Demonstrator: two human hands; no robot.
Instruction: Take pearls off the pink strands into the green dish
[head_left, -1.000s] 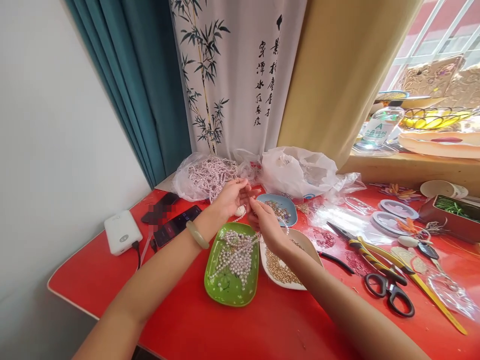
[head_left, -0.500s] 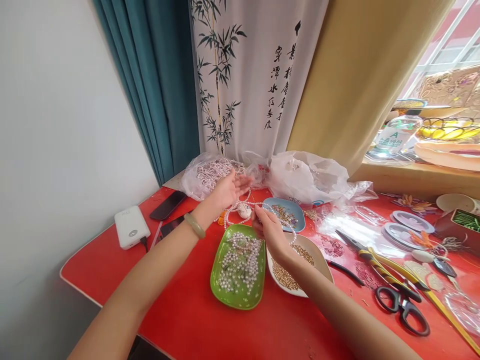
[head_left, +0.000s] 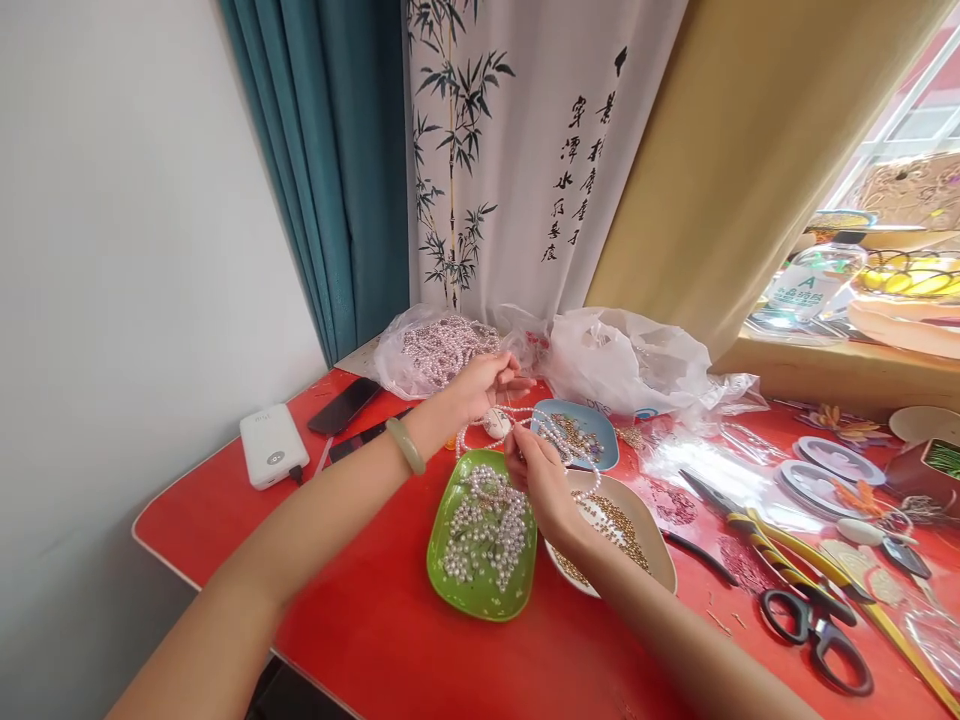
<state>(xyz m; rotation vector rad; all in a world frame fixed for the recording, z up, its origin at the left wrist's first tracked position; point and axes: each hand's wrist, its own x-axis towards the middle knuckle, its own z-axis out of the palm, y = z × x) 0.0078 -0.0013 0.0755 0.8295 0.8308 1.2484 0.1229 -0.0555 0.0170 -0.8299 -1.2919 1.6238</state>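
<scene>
My right hand is closed in a pinch on a string of pearl beads, which loops out past both sides of the fingers. Just above and to the left, my left hand has its thumb and fingertips drawn together; whatever thin thing they hold is too small to make out. A green bangle circles the left wrist. Below the hands, a green tray carries loose pearl beads. Partly behind my right forearm is a cream dish of gold beads. A blue tray of mixed beads lies beyond the right hand.
A plastic bag of pink pearl strands and a white plastic bag line the back. At left are a white power bank and a dark phone. Pliers, scissors and thread spools lie at right.
My left hand has moved slightly right and its spread fingers have drawn together near the right hand. The right hand keeps its pinch on the bead string. The view has shifted a little.
</scene>
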